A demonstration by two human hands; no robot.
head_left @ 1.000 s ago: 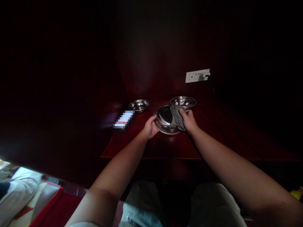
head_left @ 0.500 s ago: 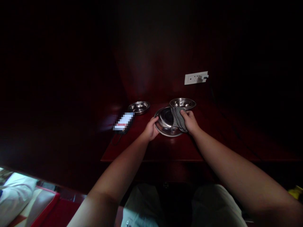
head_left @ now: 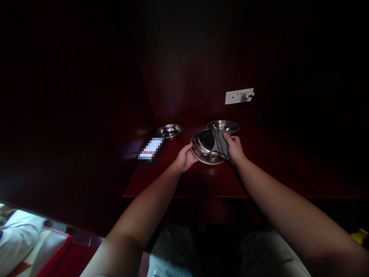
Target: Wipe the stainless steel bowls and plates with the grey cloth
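Observation:
A shiny metal bowl (head_left: 201, 148) is held above the dark red desk, its rounded underside turned up toward me. My left hand (head_left: 186, 157) grips its left rim, thumb on top and fingers beneath. On the right side, my right hand (head_left: 235, 149) is closed on a grey cloth (head_left: 220, 144) that lies over the bowl's right edge. The cloth hides that part of the bowl, and the right fingertips are partly out of sight. Just behind the held bowl is a wide-rimmed metal bowl (head_left: 223, 125); another metal bowl (head_left: 170, 132) sits to the left.
A phone (head_left: 151, 149) with a blurred screen leans on the desk (head_left: 161, 184) at the left, a cord loop below it. On the back wall is a white socket (head_left: 239, 96) with a plug in it. Another person's pale clothing (head_left: 21, 234) shows at lower left.
The held bowl has shifted slightly to the right and tilted a little. My right hand and the cloth have moved slightly right with it; both hands keep their grip.

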